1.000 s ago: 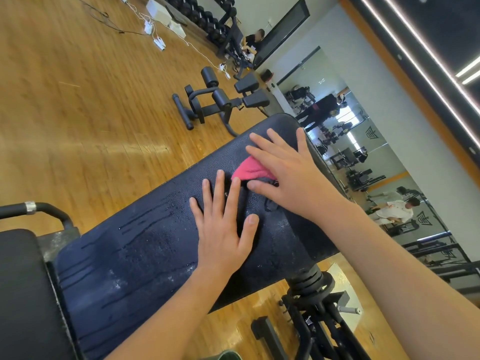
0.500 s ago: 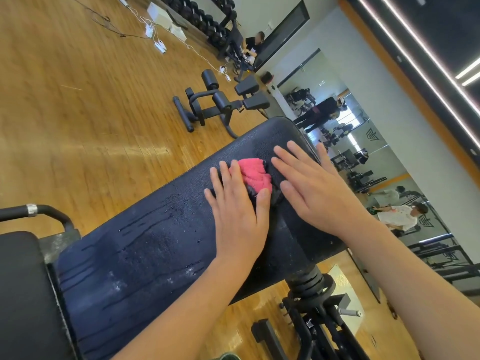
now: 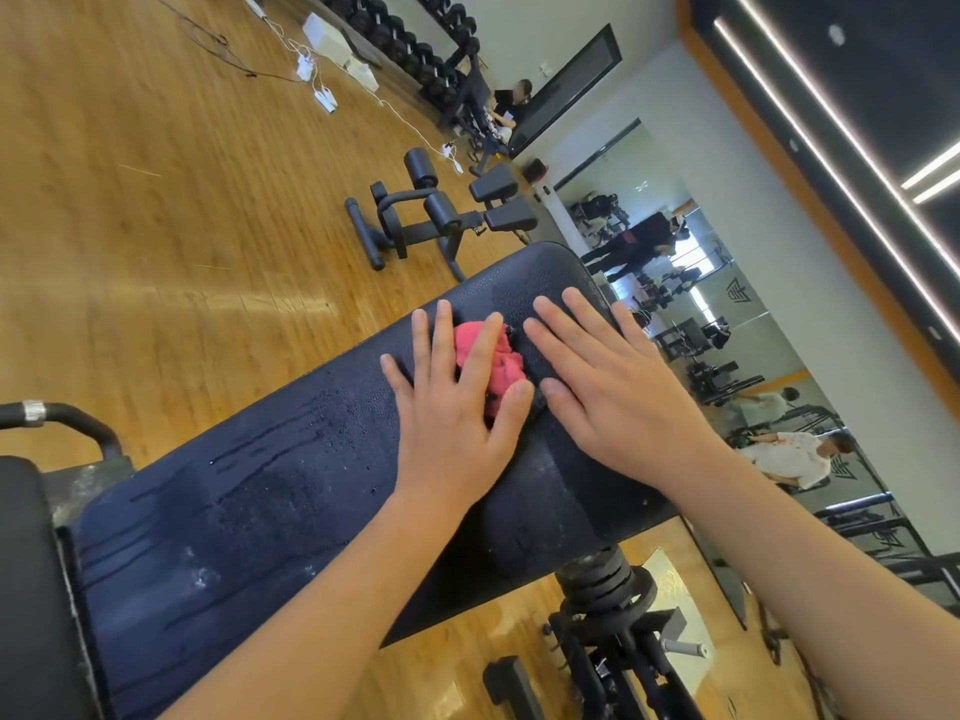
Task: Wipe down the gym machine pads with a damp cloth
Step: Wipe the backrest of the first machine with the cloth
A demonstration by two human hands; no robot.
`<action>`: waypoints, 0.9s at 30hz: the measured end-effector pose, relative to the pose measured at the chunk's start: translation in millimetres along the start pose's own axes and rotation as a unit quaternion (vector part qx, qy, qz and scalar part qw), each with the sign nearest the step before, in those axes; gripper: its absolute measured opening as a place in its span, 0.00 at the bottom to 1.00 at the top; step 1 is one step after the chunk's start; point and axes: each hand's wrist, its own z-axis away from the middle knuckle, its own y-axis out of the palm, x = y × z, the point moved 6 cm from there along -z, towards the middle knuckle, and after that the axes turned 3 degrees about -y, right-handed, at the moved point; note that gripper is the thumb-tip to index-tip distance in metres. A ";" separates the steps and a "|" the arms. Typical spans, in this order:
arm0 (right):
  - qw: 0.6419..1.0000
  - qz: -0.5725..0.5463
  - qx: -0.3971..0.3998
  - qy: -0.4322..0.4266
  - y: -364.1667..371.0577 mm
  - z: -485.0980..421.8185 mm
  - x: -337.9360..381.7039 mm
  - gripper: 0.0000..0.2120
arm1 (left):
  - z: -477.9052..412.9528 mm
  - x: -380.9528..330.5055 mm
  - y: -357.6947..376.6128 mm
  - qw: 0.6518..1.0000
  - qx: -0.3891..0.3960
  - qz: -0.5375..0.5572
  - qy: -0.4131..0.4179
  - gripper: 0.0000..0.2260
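Observation:
A long dark blue bench pad (image 3: 260,522) runs from the lower left to the upper middle, streaked with water drops. A crumpled pink cloth (image 3: 501,363) lies near its far end. My left hand (image 3: 457,407) presses flat on the cloth, fingers straight and spread, and covers its left part. My right hand (image 3: 613,387) lies flat on the bare pad just right of the cloth, fingers straight, touching no cloth that I can see.
A black seat pad (image 3: 31,589) and a handle bar (image 3: 67,420) sit at the left. The bench's spring and frame (image 3: 608,610) are below the pad. Another black machine (image 3: 441,220) stands on the wooden floor beyond. A dumbbell rack (image 3: 415,39), people and a mirror wall lie farther off.
The cloth has passed from under my right hand to under my left hand. My left hand slid up the pad onto it; my right hand moved off to the right.

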 end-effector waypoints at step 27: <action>0.999 -0.001 -0.030 -0.017 5.6 1.3 -6.0 0.29 | -16.4 6.1 1.8 0.998 -0.023 0.035 -0.049 0.23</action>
